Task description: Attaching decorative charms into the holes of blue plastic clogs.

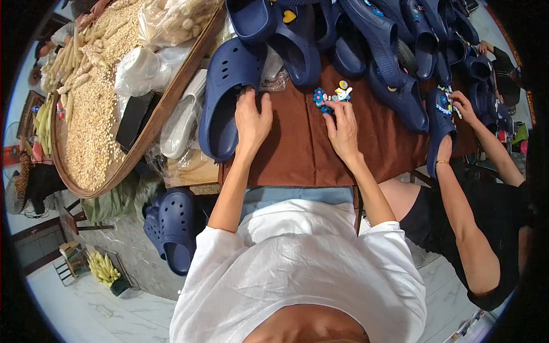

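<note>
A large navy clog (225, 94) with round holes across its upper lies on the brown cloth (297, 148), toe pointing away from me. My left hand (251, 121) grips its right side, fingers reaching into the foot opening and thumb outside. To the right, my right hand (343, 128) has its fingertips on a small cluster of colourful shoe charms (331, 98), with blue flower and white shapes, lying on the cloth. The fingers are bent around the near edge of the cluster. Which single charm they pinch is hidden.
Several more navy clogs (366, 43) crowd the table's far side, one with a yellow heart charm (289, 16). A wooden-rimmed tray (166, 106) of corn kernels stands left, beside a wrapped white shoe (184, 123). At right, a co-worker's hands (464, 107) handle another clog (440, 117).
</note>
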Motion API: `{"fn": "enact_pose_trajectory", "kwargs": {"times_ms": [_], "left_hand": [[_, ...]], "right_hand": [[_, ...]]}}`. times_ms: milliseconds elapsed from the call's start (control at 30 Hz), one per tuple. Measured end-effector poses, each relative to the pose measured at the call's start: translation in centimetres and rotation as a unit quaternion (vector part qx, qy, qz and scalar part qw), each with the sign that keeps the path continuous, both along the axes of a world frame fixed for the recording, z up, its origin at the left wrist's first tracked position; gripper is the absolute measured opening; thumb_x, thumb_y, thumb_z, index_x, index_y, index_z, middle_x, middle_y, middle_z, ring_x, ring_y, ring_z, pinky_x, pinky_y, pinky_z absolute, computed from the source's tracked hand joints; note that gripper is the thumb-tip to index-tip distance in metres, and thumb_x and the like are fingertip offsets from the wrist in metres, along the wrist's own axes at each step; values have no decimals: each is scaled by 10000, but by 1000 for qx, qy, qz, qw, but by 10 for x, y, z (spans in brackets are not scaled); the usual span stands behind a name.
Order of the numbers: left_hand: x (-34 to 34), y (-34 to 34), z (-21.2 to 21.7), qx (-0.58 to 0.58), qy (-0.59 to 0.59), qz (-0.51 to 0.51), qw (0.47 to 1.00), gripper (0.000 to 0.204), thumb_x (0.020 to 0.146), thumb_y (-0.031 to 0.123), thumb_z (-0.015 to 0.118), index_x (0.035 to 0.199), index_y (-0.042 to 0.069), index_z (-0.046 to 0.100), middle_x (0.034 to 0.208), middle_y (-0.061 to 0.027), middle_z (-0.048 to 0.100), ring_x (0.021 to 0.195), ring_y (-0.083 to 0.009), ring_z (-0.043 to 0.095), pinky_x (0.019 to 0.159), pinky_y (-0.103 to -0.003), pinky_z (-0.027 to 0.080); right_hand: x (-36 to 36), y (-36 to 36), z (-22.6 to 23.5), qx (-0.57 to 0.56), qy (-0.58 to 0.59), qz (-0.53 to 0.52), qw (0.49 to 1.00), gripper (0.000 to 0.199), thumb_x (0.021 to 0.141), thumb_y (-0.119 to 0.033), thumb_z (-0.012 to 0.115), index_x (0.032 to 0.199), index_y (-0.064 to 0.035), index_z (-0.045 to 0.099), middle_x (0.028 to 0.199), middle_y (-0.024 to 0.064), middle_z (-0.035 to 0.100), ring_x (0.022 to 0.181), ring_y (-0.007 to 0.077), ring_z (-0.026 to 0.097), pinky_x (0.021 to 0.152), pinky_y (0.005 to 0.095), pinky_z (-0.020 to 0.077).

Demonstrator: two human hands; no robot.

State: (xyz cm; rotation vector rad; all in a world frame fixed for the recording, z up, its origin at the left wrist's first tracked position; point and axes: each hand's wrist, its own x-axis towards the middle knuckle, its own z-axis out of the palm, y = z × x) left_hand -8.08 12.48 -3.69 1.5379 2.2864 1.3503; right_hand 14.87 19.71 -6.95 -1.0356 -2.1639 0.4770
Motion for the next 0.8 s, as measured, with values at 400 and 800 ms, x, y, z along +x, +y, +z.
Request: {"fn": "enact_pose_trajectory", "kwargs": {"times_ms": [400,800], "left_hand": [[41,-68,13,-42,-106,14,993,241,1006,162,540,878,-42,534,662,-219,484,595,-294,497,566,-400,388],[58,-87,40,-49,-544,-59,835,277,929,119,650,1121,-80,636,1041,-63,686,977,-106,591,890,-259,462]], "right_hand": [[3,-5,4,-29,20,18,999,141,895,-62,664,1026,-47,617,982,118,610,942,338,600,822,431,470],[-25,-64,43,-226,187,105,950,114,961,-73,637,1056,-9,642,1004,98,656,874,173,687,742,297,536]]}}
